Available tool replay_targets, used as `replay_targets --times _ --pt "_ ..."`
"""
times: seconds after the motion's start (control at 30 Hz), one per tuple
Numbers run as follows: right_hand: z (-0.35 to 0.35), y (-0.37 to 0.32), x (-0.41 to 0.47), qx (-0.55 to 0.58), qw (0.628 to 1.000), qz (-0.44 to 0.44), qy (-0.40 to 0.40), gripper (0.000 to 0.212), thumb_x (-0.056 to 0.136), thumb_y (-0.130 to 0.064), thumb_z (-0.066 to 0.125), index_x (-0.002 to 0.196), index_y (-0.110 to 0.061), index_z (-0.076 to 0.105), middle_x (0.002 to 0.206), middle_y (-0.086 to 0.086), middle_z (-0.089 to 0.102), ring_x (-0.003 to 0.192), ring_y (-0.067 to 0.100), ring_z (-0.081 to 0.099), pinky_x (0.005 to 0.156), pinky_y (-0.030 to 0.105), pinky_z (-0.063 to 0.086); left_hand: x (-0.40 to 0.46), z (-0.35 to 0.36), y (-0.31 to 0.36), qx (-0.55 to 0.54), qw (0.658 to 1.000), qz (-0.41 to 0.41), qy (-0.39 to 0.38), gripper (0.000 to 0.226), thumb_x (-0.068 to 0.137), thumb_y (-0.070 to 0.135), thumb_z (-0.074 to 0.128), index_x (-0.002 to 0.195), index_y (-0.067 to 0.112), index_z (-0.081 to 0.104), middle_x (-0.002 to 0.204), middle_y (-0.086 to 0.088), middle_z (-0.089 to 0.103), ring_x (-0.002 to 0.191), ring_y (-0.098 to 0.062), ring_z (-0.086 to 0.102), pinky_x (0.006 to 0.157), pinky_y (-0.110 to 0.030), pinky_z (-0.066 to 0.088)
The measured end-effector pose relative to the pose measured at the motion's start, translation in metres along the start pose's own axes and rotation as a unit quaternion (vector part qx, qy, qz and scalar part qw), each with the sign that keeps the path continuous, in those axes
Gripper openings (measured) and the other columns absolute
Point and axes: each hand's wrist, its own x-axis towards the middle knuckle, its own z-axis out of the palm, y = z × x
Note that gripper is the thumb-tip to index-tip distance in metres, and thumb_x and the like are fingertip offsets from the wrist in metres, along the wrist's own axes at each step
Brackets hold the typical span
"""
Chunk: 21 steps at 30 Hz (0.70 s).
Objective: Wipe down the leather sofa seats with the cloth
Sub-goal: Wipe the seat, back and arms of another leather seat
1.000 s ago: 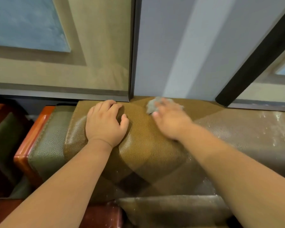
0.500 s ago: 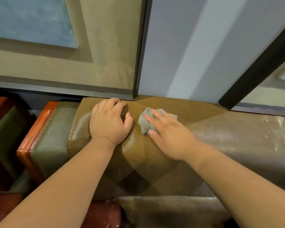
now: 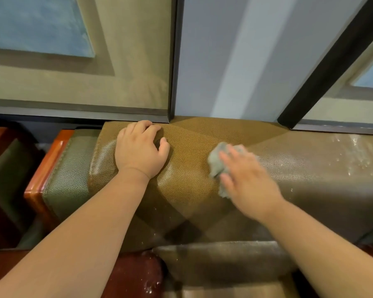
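The cloth [image 3: 216, 162] is a small grey-green rag, all bunched up, lying on top of the sofa [image 3: 192, 179] backrest. Sofa's pebbled brown-olive leather, with pale wet-looking specks on its right side.

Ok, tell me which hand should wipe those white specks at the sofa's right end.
Right. The right hand already presses the cloth on the sofa, on the side nearer the specks. The left hand rests farther left, with no cloth.
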Motion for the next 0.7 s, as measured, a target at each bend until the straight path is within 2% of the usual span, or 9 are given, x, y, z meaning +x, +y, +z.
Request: replay_targets --times 0.07,0.13,0.27,0.33,0.4,0.43,0.53,0.6,0.7 --pt "-0.009 0.026 0.007 0.031 0.987 0.154 0.010 0.061 0.107 -0.044 0.025 0.163 -0.020 0.028 0.171 0.008 0.023 0.159 0.032 0.012 0.130 0.050 0.011 0.000 -0.003 0.002 0.004 1.000 0.003 -0.011 0.048 0.096 0.048 0.045 0.128 0.025 0.073 0.129 0.001 0.066 0.121 -0.024 0.057 0.106 -0.045 0.041" --pt "-0.010 0.016 0.010 0.029 0.975 0.219 0.013 0.061 0.107 -0.045 0.025 0.163 -0.020 0.025 0.172 0.010 0.020 0.158 0.040 0.010 0.129 0.054 0.012 0.000 -0.009 0.005 0.030 0.999 0.013 -0.040 0.048 0.099 0.046 0.043 0.131 0.025 0.071 0.131 0.000 0.064 0.123 -0.024 0.056 0.107 -0.046 0.041" --pt "0.011 -0.025 -0.022 0.008 1.000 0.005 -0.006 0.063 0.107 -0.047 0.027 0.165 -0.028 0.013 0.174 0.005 0.007 0.160 0.036 -0.001 0.130 0.054 0.008 0.004 -0.025 0.039 0.100 0.985 -0.008 -0.137 0.035 0.102 0.035 0.045 0.126 0.019 0.064 0.123 -0.007 0.060 0.114 -0.029 0.057 0.096 -0.046 0.046" --pt "0.006 -0.004 -0.038 -0.027 0.999 -0.029 -0.020 0.063 0.107 -0.048 0.026 0.166 -0.028 0.012 0.174 0.004 0.007 0.160 0.034 0.002 0.130 0.052 0.010 0.012 -0.030 0.078 0.051 0.983 0.023 -0.176 0.034 0.100 0.044 0.047 0.118 0.023 0.066 0.114 -0.003 0.061 0.102 -0.026 0.059 0.086 -0.042 0.050" --pt "0.001 0.043 -0.044 -0.039 0.995 0.088 -0.014 0.063 0.108 -0.048 0.020 0.166 -0.026 0.011 0.174 0.004 0.008 0.160 0.035 0.001 0.130 0.052 0.008 0.015 -0.025 0.122 -0.033 0.978 0.083 -0.187 0.044 0.100 0.056 0.041 0.125 0.030 0.067 0.118 0.002 0.064 0.105 -0.021 0.061 0.092 -0.042 0.053" --pt "-0.004 0.069 -0.045 -0.019 0.984 0.178 -0.012 0.062 0.108 -0.046 0.019 0.166 -0.025 0.012 0.174 0.005 0.008 0.160 0.037 -0.001 0.130 0.053 0.008 0.015 -0.018 0.139 -0.045 0.978 0.100 -0.179 0.048 0.101 0.057 0.040 0.134 0.031 0.064 0.129 0.003 0.064 0.118 -0.021 0.060 0.103 -0.044 0.049" --pt "-0.017 0.107 -0.040 0.060 0.937 0.344 0.009 0.060 0.109 -0.042 0.020 0.165 -0.022 0.017 0.174 0.008 0.008 0.159 0.041 0.000 0.129 0.056 0.012 0.008 0.014 0.154 -0.008 0.982 0.086 -0.168 0.061 0.102 0.059 0.031 0.155 0.033 0.047 0.161 0.002 0.045 0.151 -0.022 0.037 0.127 -0.048 0.025" --pt "-0.007 0.087 -0.027 0.042 0.954 0.293 0.042 0.061 0.106 -0.045 0.021 0.164 -0.026 0.021 0.173 0.006 0.013 0.159 0.036 0.005 0.129 0.054 0.014 0.010 0.032 0.150 0.009 0.985 0.087 -0.147 0.066 0.099 0.063 0.028 0.156 0.034 0.046 0.163 0.002 0.043 0.153 -0.022 0.034 0.129 -0.047 0.022" --pt "0.007 0.039 -0.026 0.041 0.997 0.061 0.033 0.063 0.104 -0.055 0.027 0.161 -0.028 0.030 0.170 0.001 0.025 0.158 0.028 0.017 0.129 0.049 0.017 0.012 0.040 0.148 0.004 0.986 0.091 -0.136 0.067 0.097 0.063 0.029 0.153 0.035 0.050 0.162 0.002 0.046 0.152 -0.022 0.036 0.127 -0.046 0.023"
